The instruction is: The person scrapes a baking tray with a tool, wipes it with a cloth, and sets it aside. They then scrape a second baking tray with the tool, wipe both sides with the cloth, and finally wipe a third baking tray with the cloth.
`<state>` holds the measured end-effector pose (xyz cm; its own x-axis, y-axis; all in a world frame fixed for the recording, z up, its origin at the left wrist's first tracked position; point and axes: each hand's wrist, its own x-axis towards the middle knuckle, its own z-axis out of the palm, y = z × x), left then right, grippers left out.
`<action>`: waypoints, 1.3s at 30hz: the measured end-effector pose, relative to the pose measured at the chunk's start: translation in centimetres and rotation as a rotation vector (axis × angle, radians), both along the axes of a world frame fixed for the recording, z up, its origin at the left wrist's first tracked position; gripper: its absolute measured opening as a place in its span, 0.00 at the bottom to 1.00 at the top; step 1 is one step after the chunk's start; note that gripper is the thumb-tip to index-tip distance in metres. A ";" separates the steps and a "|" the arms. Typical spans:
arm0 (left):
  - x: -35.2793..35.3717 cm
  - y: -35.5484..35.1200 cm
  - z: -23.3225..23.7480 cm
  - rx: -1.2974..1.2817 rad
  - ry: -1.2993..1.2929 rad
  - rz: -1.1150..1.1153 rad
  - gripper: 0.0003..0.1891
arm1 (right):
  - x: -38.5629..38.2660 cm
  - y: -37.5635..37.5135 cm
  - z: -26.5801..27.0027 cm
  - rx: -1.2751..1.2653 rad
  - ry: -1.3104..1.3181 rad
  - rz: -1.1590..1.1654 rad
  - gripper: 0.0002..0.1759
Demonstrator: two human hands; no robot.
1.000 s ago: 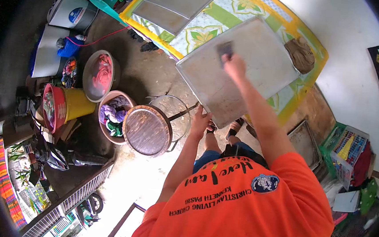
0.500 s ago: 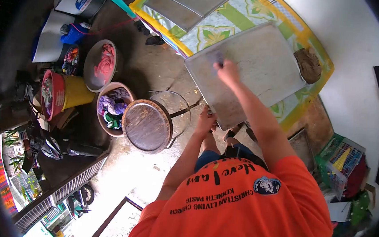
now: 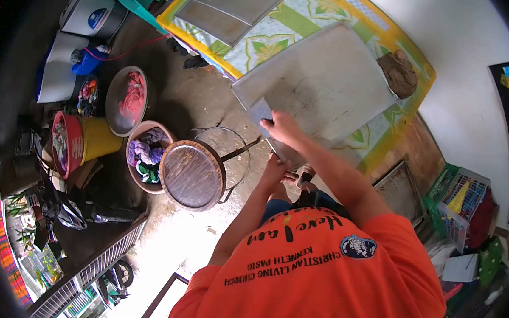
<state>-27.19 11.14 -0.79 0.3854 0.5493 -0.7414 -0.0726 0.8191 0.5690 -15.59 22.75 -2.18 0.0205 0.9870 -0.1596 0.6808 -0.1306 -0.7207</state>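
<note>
Nearest the camera, the orange shirt (image 3: 317, 271) filled the lower frame and hid the torso and legs. The left hand (image 3: 275, 168) lay against the near corner of the metal tray (image 3: 333, 75). Its fingers were hidden, so whether it gripped the tray cannot be told. The right hand (image 3: 282, 127) was clenched on a small flat grey pad (image 3: 259, 109), pressed to the tray surface near its left corner. What kind of pad it was could not be made out. The tray lay tilted, overhanging the edge of the tabletop (image 3: 277, 26). A brown rag (image 3: 397, 71) sat at the tray's far side. Further trays (image 3: 237, 2) were cut off by the frame.
</note>
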 end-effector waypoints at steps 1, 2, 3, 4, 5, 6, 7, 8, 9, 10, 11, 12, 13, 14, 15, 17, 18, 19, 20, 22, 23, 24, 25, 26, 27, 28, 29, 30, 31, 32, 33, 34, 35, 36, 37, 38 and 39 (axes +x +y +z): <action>-0.1 -0.1 -0.2 0.008 -0.003 0.011 0.25 | 0.6 -0.4 -0.5 -0.024 0.052 -0.032 0.24; -0.1 0.2 0.7 -0.007 0.009 0.042 0.26 | 1.2 -0.8 0.0 -0.049 0.108 -0.061 0.23; -0.2 0.1 0.7 -0.022 -0.017 0.064 0.27 | 3.7 -0.7 0.6 -0.192 0.152 -0.215 0.23; -0.4 -0.1 0.6 -0.037 -0.042 0.088 0.27 | 7.5 -0.1 1.8 -0.335 0.196 -0.366 0.23; -0.5 -0.2 0.6 -0.050 -0.068 0.111 0.28 | 11.6 0.1 0.9 -0.106 0.218 -0.488 0.25; -0.6 -0.2 0.7 -0.012 -0.031 0.074 0.28 | 15.5 -0.3 4.1 -0.046 0.175 -0.591 0.23; -0.7 -0.3 0.8 0.024 0.005 0.036 0.27 | 19.8 -0.3 3.1 0.012 -0.041 -0.661 0.21; -0.6 -0.4 1.0 0.060 0.038 -0.003 0.27 | 21.4 -1.2 4.5 0.019 0.176 -0.752 0.23; -0.5 -0.5 1.1 0.071 0.051 -0.004 0.27 | 20.6 -1.8 3.5 -0.019 0.132 -0.650 0.23; -0.4 -0.3 1.3 0.084 0.063 -0.010 0.27 | 18.4 -2.0 1.8 -0.055 0.090 -0.551 0.23; -0.3 -0.3 1.4 0.095 0.075 -0.014 0.26 | 16.1 -2.1 1.0 -0.093 0.047 -0.451 0.24; -0.2 -0.4 1.4 0.085 0.074 -0.025 0.26 | 12.1 -3.1 2.1 -0.105 -0.070 -0.278 0.24; -0.3 -0.4 1.3 0.077 0.076 -0.035 0.26 | 8.5 -4.5 3.1 -0.115 -0.183 -0.102 0.24; -0.5 -0.3 1.3 0.073 0.080 -0.046 0.27 | 7.4 -5.4 2.9 -0.091 -0.173 -0.053 0.24; -0.7 -0.2 1.5 0.056 0.033 -0.046 0.26 | 6.5 -6.0 2.4 -0.064 -0.161 -0.004 0.24; -1.0 -0.5 1.8 0.015 -0.060 -0.036 0.26 | 7.9 -6.2 2.4 -0.050 -0.096 -0.099 0.24; -1.2 -0.8 1.8 -0.045 -0.113 0.048 0.26 | 11.3 -5.8 3.0 -0.062 -0.039 -0.245 0.24; -1.1 -1.2 1.7 -0.103 -0.167 0.134 0.27 | 13.0 -5.6 3.4 -0.074 0.016 -0.388 0.24; -1.0 -1.4 1.7 -0.159 -0.225 0.221 0.27 | 12.6 -5.7 2.6 -0.032 -0.039 -0.363 0.23; -0.9 -1.7 1.7 -0.167 -0.273 0.250 0.28 | 11.6 -6.6 0.6 0.050 -0.156 -0.319 0.22; -0.7 -1.9 1.7 -0.172 -0.298 0.265 0.28 | 9.3 -7.1 1.3 -0.022 -0.160 -0.152 0.22; -0.6 -2.1 1.8 -0.175 -0.306 0.263 0.30 | 6.4 -7.5 2.4 -0.093 -0.163 0.015 0.22; -0.6 -2.2 2.1 -0.176 -0.311 0.263 0.31 | 4.8 -7.6 2.8 -0.056 -0.146 0.021 0.23; -0.6 -1.9 2.5 -0.173 -0.316 0.262 0.32 | 3.4 -7.5 3.0 -0.016 -0.127 0.025 0.24; -0.7 -1.8 3.0 -0.167 -0.309 0.271 0.33 | 2.6 -7.4 3.1 0.024 -0.106 0.028 0.25; -0.8 -1.9 3.7 -0.165 -0.300 0.281 0.33 | 3.5 -6.4 2.0 0.002 -0.146 -0.070 0.26; -0.9 -1.9 4.1 -0.161 -0.293 0.290 0.33 | 5.7 -5.3 2.0 -0.023 -0.115 -0.171 0.25; -1.2 -2.1 3.3 -0.165 -0.307 0.289 0.33 | 8.4 -4.3 2.8 -0.048 -0.088 -0.267 0.23; -1.3 -2.2 2.7 -0.171 -0.324 0.289 0.33 | 9.7 -3.9 3.3 -0.074 -0.064 -0.362 0.22; -1.4 -2.2 2.0 -0.176 -0.342 0.285 0.34 | 8.9 -3.9 3.3 -0.083 -0.061 -0.303 0.23; -1.5 -2.1 1.3 -0.158 -0.348 0.266 0.34 | 7.0 -4.3 3.1 -0.094 -0.060 -0.244 0.24; -1.4 -2.0 1.3 -0.145 -0.354 0.250 0.34 | 5.1 -4.9 2.7 -0.109 -0.060 -0.186 0.24; -1.3 -2.0 1.5 -0.135 -0.356 0.234 0.34 | 2.5 -5.8 2.4 -0.080 -0.059 -0.101 0.25; -1.1 -1.9 1.9 -0.189 -0.385 0.289 0.32 | 0.8 -6.4 2.2 -0.050 -0.055 -0.018 0.26; -1.0 -2.0 2.2 -0.195 -0.385 0.301 0.32 | 1.0 -6.4 2.6 -0.077 -0.015 -0.007 0.26; -0.9 -2.0 2.5 -0.201 -0.382 0.313 0.32 | 1.4 -6.5 3.1 -0.104 0.027 0.002 0.26; -1.0 -2.0 2.7 -0.205 -0.380 0.324 0.32 | 2.0 -6.4 3.4 -0.128 0.070 0.011 0.26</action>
